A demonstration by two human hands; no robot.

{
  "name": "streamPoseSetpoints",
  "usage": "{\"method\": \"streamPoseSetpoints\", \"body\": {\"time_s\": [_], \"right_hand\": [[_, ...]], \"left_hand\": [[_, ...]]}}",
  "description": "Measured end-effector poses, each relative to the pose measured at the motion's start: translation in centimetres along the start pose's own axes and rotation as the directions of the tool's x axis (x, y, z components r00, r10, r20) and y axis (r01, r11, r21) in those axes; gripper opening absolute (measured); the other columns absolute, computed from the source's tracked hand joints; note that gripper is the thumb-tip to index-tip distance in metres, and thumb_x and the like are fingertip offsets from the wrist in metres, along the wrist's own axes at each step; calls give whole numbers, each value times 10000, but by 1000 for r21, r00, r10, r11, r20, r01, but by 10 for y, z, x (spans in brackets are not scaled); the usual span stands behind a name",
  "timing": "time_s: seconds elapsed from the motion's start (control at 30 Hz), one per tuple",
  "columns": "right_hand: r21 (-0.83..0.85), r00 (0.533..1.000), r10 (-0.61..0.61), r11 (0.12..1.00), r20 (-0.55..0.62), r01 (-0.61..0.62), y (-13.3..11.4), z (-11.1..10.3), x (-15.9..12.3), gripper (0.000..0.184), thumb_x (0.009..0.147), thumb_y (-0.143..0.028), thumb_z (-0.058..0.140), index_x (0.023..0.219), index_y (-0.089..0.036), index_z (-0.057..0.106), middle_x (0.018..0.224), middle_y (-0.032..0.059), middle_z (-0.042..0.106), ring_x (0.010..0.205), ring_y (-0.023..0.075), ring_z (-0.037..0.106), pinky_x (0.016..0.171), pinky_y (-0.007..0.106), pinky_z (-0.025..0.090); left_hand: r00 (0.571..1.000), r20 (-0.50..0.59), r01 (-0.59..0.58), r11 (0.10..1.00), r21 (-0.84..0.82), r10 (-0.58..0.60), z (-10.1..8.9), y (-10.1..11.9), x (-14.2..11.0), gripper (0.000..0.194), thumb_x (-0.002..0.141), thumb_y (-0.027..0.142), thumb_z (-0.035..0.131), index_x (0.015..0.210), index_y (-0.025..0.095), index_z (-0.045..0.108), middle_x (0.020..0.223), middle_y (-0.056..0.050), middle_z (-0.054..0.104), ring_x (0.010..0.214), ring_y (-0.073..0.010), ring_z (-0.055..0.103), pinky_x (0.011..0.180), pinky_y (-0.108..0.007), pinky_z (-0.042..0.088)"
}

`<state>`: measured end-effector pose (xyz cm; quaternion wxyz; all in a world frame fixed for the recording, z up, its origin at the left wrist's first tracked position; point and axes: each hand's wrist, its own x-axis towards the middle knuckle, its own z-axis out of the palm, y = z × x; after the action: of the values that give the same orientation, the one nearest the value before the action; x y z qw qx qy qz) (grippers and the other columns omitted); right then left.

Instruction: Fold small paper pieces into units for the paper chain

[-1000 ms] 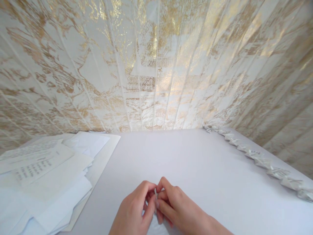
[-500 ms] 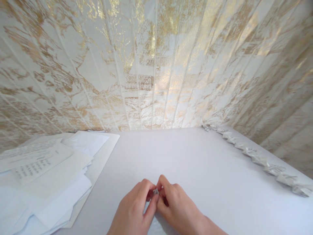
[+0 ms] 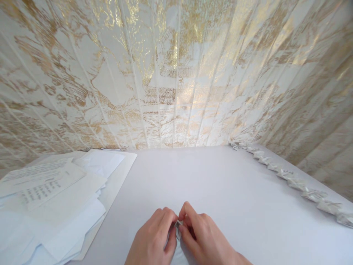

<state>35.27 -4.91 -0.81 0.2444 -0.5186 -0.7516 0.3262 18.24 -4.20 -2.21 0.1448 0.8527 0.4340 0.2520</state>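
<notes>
Two walls close in the table, one (image 3: 110, 73) across the back and one (image 3: 325, 121) on the right, meeting at a corner near the far end of the table's right edge. Both are pale, patterned in gold and brown with sketchy scenery, and crossed by long raised lines (upright ones, probably, fanned out by the wide lens). The gold shines brightest at the top and middle of the back wall; the right one is duller, in shade. The table (image 3: 176, 176) is smooth, flat and white with a faint lilac cast.

On its left side lies a loose heap of papers (image 3: 63, 224), thin white sheets at odd angles with torn or uneven edges. A sheet (image 3: 46, 187) on top carries dark print, too blurred to read. Beneath them a stiffer off-white card (image 3: 125, 167) sticks out, its straight edge slanting toward the near side. Along the right edge runs a row (image 3: 296, 182) of small folded shapes, greyish white, pointed and creased (they look like paper), set close one after another.

At the near middle, the left hand (image 3: 153, 235) and the right hand (image 3: 205, 235) meet over the table. Between their fingertips is a tiny grey-white piece (image 3: 178, 223), folded and angular. Both hands pinch it, thumbs and forefingers closed on it from either side; the fingers hide much of its shape.
</notes>
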Motion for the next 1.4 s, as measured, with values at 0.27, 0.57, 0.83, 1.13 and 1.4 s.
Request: {"method": "streamPoseSetpoints", "body": {"time_s": [0.27,0.57,0.83,1.13,1.4], "right_hand": [[-90,998,-64,994,26,66,13,-7,-4,168,762,-62,448,769,-228,474,623,-53,535,534,111,492,533,193,330],[-441,934,-350,829,69,343,21,-10,-10,195,799,-15,526,774,-208,534,779,-4,618,678,133,550,567,222,355],[-497,908,-419,789,-6,361,23,-5,-11,136,822,-83,565,776,-209,542,746,-5,622,659,150,534,568,254,370],[-448,859,-482,816,-175,366,20,-1,-10,165,918,-148,546,767,-202,584,703,-5,611,628,145,526,558,245,372],[-447,837,-506,810,-205,380,23,3,-11,208,931,-123,490,745,-198,547,680,0,573,624,149,509,576,248,366]], "left_hand": [[978,22,-206,978,3,206,2,-14,-3,266,868,25,401,924,238,552,976,-11,650,871,-165,631,771,-264,528],[968,-17,-250,968,26,251,0,-15,-6,220,885,45,473,858,232,586,980,-1,680,889,-166,627,783,-270,529],[962,-5,-272,957,96,274,1,-17,-7,184,886,73,530,987,220,577,997,-9,675,891,-178,622,784,-289,527],[963,19,-268,957,107,267,1,-19,-6,144,900,84,536,871,218,580,881,-9,621,822,-182,580,728,-303,495],[974,4,-226,969,98,226,1,-16,-5,137,937,138,517,850,220,583,846,-3,608,798,-177,558,703,-306,463]]}}
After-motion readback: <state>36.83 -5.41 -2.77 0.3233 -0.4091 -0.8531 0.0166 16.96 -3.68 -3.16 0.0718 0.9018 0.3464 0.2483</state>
